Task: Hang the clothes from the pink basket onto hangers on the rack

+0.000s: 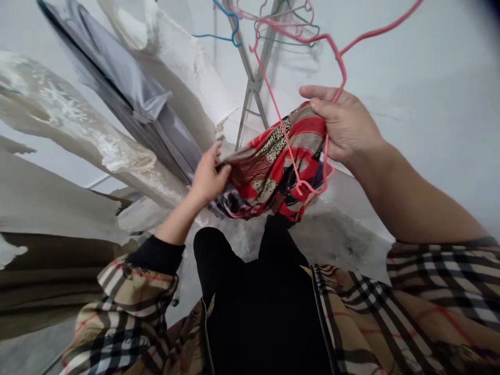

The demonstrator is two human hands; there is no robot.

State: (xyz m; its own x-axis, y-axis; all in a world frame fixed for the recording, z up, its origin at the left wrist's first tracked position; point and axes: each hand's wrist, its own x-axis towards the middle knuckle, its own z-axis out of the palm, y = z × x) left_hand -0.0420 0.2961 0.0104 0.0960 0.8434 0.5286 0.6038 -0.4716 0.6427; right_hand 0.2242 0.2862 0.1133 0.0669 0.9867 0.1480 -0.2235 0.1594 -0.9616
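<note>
My right hand (346, 125) is closed round a pink wire hanger (282, 122) and the top edge of a red, brown and leopard-patterned cloth (269, 166). The hanger's wire runs down across the cloth to a small loop at its lower right. My left hand (207, 177) pinches the cloth's left edge. The cloth hangs bunched between both hands, above my black trousers.
Pale and grey garments (128, 94) hang to the left, with brown fabric (47, 271) lower left. A metal drying-rack leg (253, 78) stands behind, with blue, green and pink hangers (273, 21) at its top. White wall and grey floor lie beyond.
</note>
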